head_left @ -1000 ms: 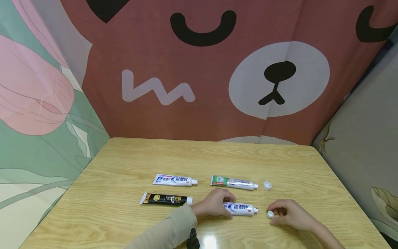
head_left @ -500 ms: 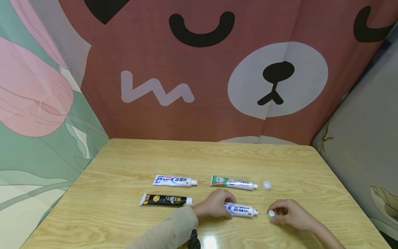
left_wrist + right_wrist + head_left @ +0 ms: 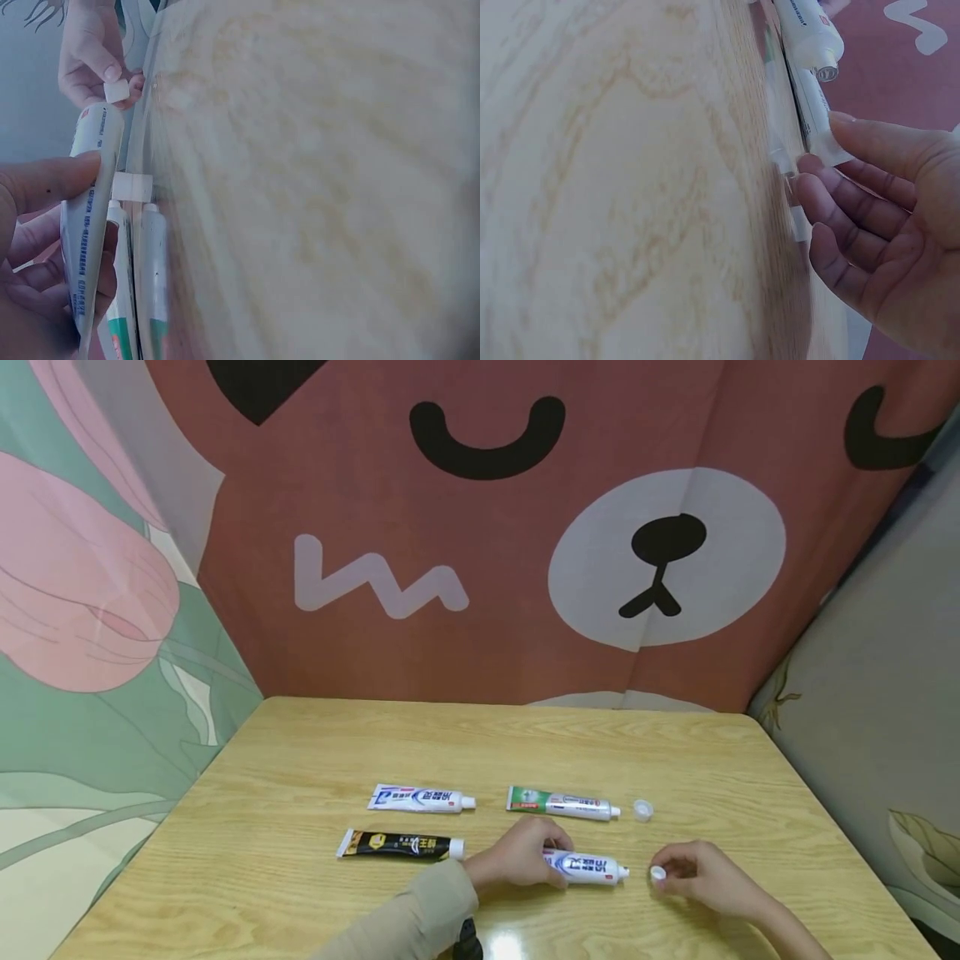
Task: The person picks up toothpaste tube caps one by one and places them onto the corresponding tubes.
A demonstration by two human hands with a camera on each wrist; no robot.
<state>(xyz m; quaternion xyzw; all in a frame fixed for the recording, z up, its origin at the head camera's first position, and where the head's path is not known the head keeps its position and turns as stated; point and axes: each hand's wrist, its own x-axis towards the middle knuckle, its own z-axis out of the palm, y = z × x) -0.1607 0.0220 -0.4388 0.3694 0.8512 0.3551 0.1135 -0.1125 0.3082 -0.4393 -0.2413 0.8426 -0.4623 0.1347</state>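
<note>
Over the surface (image 3: 480,743), we are gripping the white tube (image 3: 588,867) in our left hand (image 3: 521,853), seemingly steadying its bare nozzle (image 3: 826,67) towards the small cap (image 3: 657,873) we are pinching, slightly apart, in our right hand (image 3: 708,878).

A narrow gap separates the near blue-and-white toothpaste tube (image 3: 588,867) from the white cap (image 3: 657,873) in the right hand (image 3: 705,878). The green-and-white toothpaste tube (image 3: 562,803) obstructs the far side; bare tabletop (image 3: 487,743) extends beyond it.
</note>
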